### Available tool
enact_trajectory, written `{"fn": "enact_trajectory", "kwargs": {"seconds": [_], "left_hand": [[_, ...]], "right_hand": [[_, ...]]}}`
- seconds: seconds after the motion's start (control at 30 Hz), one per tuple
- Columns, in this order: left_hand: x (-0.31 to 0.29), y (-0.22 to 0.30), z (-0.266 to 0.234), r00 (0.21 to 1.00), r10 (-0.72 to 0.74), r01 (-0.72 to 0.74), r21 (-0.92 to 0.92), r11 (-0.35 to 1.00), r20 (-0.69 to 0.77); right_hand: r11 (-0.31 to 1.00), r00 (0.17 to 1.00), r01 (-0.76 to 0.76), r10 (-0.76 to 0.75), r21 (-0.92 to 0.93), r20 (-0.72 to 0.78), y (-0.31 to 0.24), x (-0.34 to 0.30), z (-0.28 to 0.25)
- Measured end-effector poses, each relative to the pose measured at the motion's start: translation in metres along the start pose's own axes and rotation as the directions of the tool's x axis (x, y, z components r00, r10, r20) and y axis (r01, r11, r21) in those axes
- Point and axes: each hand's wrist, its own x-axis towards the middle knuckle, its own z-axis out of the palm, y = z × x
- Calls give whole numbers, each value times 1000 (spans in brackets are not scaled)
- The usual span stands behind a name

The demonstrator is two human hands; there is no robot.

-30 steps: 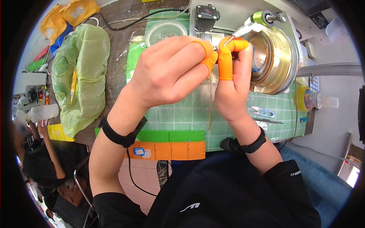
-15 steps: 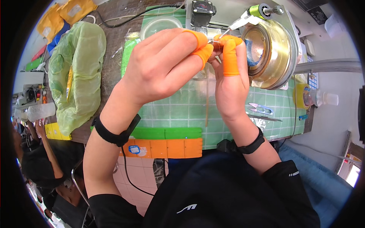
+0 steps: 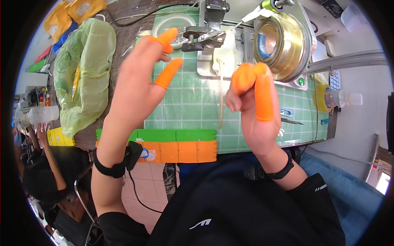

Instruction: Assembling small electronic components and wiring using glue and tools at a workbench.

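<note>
My left hand (image 3: pixel 141 80), with orange finger cots on its thumb and fingertips, is open beside a round white dish (image 3: pixel 188 20) of small shiny pieces. A gap shows between its thumb and fingers, and nothing is visible in it. My right hand (image 3: pixel 257 108) is closed over the green gridded mat (image 3: pixel 184 104); its orange-capped thumb and finger press together. Anything pinched there is hidden. Beyond the hands stands a bench machine with a dark metal arm (image 3: pixel 201 35) and a shiny brass-coloured drum (image 3: pixel 283 45). A thin wooden stick (image 3: pixel 221 98) points toward me from the machine.
Thread snips (image 3: pixel 286 112) and dark tweezers (image 3: pixel 292 121) lie right of my right hand. Green (image 3: pixel 156 134) and orange (image 3: pixel 186 151) strips line the near edge. A pale green fabric-covered container (image 3: pixel 92 65) stands left. A yellow-green thread spool (image 3: pixel 270 5) sits above the drum.
My hands have parted from where they worked together at the machine. The left moved left and its fingers spread; the right came down toward me, still closed. The metal arm and dish are now uncovered.
</note>
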Motion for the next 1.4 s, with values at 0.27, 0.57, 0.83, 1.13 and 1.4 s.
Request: {"fn": "enact_trajectory", "kwargs": {"seconds": [0.27, 0.57, 0.83, 1.13, 1.4], "left_hand": [[17, 3, -8, 849, -141, 276, -201, 940, 510], [-28, 63, -9, 943, -65, 39, 84, 996, 325], [35, 188, 14, 876, 286, -279, -75, 957, 387], [93, 230, 37, 938, 325, -221, -510, 832, 124], [127, 238, 75, 942, 284, -70, -722, 688, 180]], "right_hand": [[974, 943, 20, 57, -225, 329, -30, -16, -11], [504, 828, 530, -482, -682, 286, -126, -8, -56], [380, 639, 159, -743, -911, -198, -189, 51, -153], [863, 889, 381, -440, -333, -124, -186, 2, -168], [857, 934, 322, -356, -403, -10, -196, -11, -158]]}}
